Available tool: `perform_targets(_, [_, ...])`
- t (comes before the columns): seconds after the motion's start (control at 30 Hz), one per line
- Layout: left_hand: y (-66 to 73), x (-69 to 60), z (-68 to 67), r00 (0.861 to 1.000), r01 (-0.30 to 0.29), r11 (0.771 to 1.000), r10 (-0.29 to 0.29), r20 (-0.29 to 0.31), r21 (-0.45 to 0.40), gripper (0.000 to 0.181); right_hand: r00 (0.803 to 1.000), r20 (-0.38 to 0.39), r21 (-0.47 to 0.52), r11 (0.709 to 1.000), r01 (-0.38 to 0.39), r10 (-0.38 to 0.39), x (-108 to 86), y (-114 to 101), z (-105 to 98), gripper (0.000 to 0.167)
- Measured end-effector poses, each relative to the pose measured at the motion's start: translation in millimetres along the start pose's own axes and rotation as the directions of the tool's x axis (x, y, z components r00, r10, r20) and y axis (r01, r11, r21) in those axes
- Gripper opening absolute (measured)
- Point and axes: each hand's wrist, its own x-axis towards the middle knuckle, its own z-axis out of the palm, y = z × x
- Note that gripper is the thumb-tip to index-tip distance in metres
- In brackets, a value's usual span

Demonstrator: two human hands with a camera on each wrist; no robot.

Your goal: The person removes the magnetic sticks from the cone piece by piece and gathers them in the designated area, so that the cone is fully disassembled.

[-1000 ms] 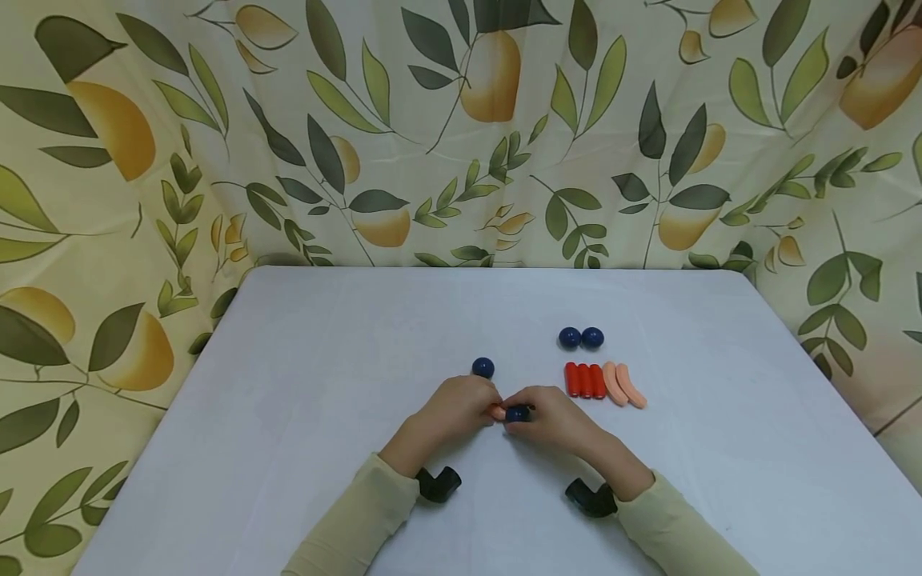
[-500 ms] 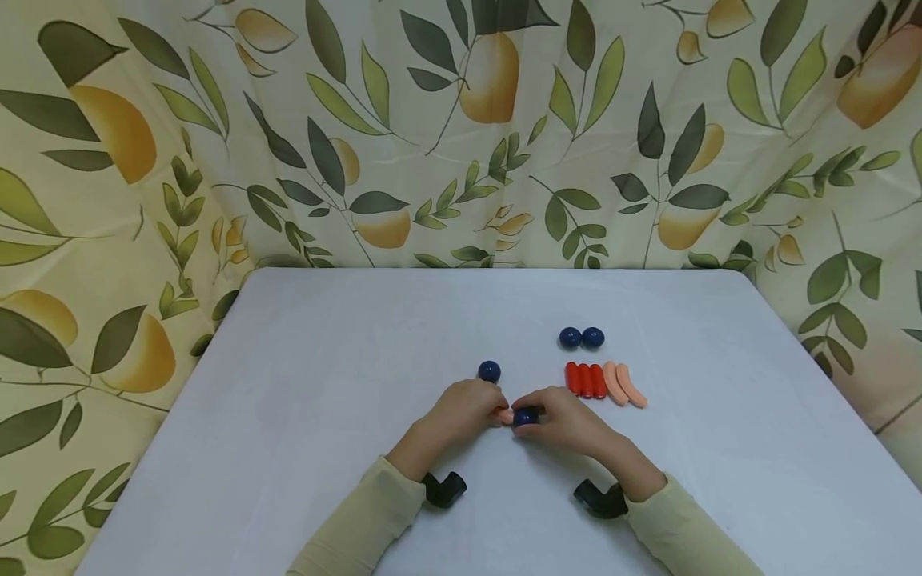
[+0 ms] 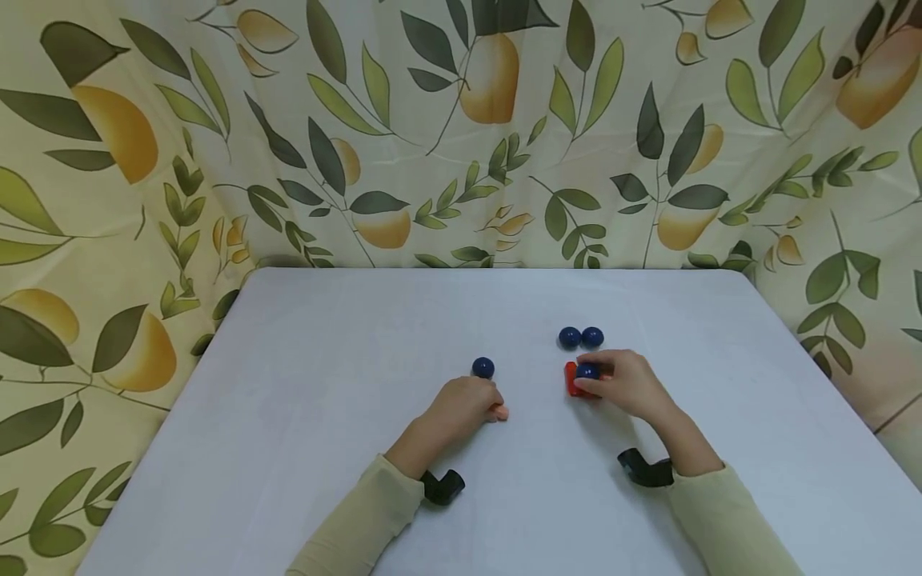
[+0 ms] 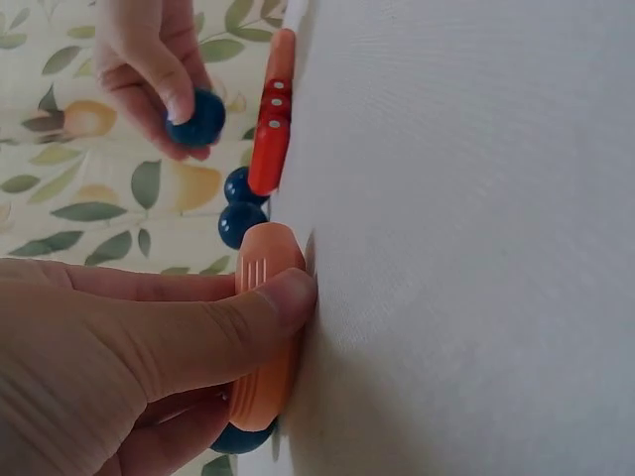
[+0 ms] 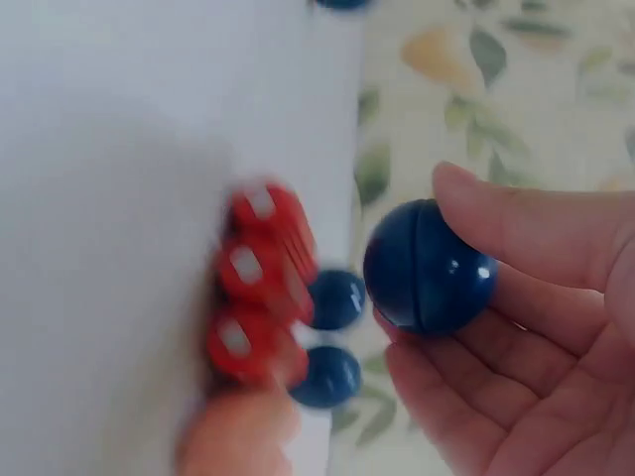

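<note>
My left hand (image 3: 464, 404) pinches a peach-coloured toy sausage (image 4: 260, 392) with ridged grooves, low at the white table. Just beyond it lies a blue ball (image 3: 483, 367). Between thumb and fingers, my right hand (image 3: 634, 384) holds another blue ball (image 5: 422, 268) with a seam around it. That ball is off the table, in front of the red toy sausages (image 3: 571, 379) in the head view, and covers part of them. Peach toy sausages (image 4: 283, 55) beside the red ones are hidden by the right hand in the head view but show in the left wrist view.
Two blue balls, one left (image 3: 570, 338) and one right (image 3: 593, 338), sit side by side behind the red sausages. A white-covered table (image 3: 324, 360) spreads around both hands, its back edge against a leaf-patterned curtain (image 3: 446, 184). Each wrist carries a black camera (image 3: 646, 468).
My right hand has moved right and away from my left hand, carrying its blue ball over to the red sausages. The left hand stays at nearly the same spot with the peach sausage.
</note>
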Motion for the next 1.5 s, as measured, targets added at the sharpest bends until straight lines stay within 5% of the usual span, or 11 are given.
perform_targets(0.13, [-0.9,-0.7,0.4,1.000,0.006,1.000,-0.006,-0.010,0.026,0.032,0.991,-0.057,0.064,0.991,-0.118,0.122,8.9,13.7,-17.7,0.045])
perform_targets(0.33, [-1.2,-1.6,0.6,0.999,0.004,1.000,-0.003,-0.038,0.024,0.034,0.976,-0.137,0.104,0.982,-0.156,0.170,28.1,39.3,-31.6,0.046])
perform_targets(0.7, [-1.3,-0.7,2.8,1.000,0.023,1.000,-0.023,-0.018,0.003,0.036,0.966,-0.090,0.047,0.970,-0.239,0.242,57.1,66.0,-25.9,0.046])
perform_targets(1.27, [-1.4,0.5,2.2,1.000,0.026,0.999,-0.027,-0.015,-0.025,0.032,0.973,-0.033,0.030,0.974,-0.226,0.227,56.0,62.2,-21.6,0.055])
perform_targets(1.5, [1.3,1.1,3.9,0.997,0.021,1.000,-0.021,-0.072,0.009,0.036,0.963,-0.140,0.024,0.974,-0.227,0.228,44.7,53.4,-23.2,0.054])
